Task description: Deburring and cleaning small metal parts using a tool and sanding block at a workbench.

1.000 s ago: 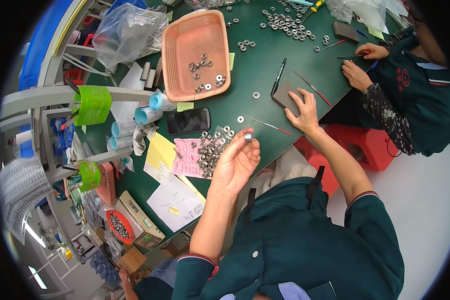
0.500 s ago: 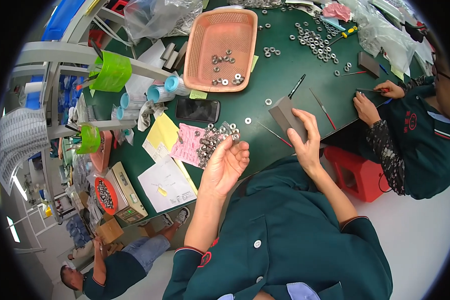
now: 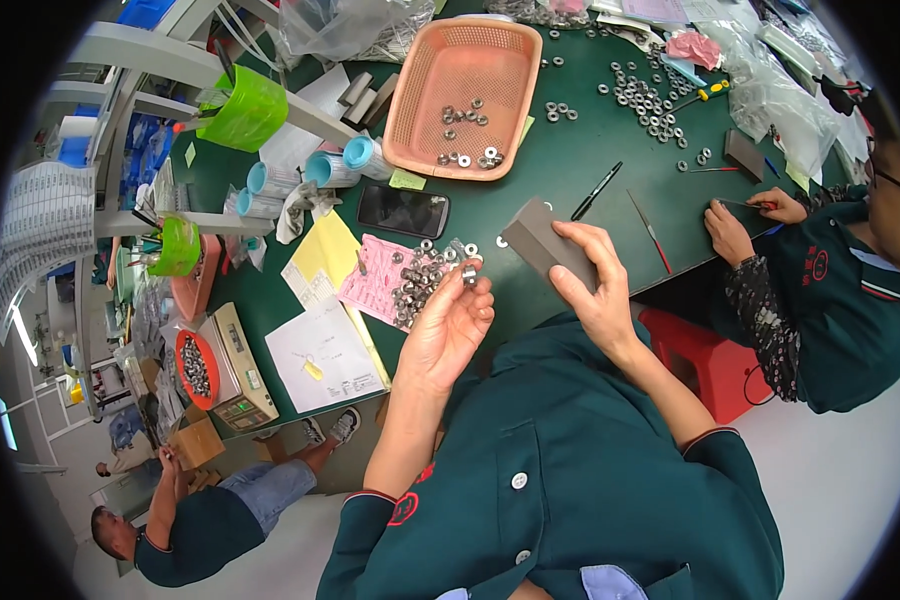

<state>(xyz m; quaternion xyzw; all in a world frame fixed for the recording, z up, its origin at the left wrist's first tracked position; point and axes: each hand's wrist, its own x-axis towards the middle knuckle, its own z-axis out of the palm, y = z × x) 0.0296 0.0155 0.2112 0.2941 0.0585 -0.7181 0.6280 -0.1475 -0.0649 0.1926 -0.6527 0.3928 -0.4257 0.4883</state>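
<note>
Between thumb and fingertips, my left hand (image 3: 448, 335) pinches a small steel ring (image 3: 470, 273), held up beside a pile of similar metal rings (image 3: 418, 285). The pile lies on a pink sheet (image 3: 374, 268). My right hand (image 3: 598, 285) grips a grey rectangular block (image 3: 538, 238), thumb on the near side and fingers over the far edge. The block is tilted above the green table, its left end close to the ring but apart from it. Part of a loose ring on the table shows at the block's left edge.
An orange basket (image 3: 400, 110) with several rings stands at the back. A black phone (image 3: 402, 211), a pen (image 3: 598, 190) and a red-handled pointed tool (image 3: 653, 232) lie nearby. More rings (image 3: 645, 100) are scattered at the back right. A co-worker's hands (image 3: 735, 230) work at right.
My right hand has brought the block leftward, closer to my left hand. The ring in my left fingertips now shows more clearly. The whole view has shifted slightly.
</note>
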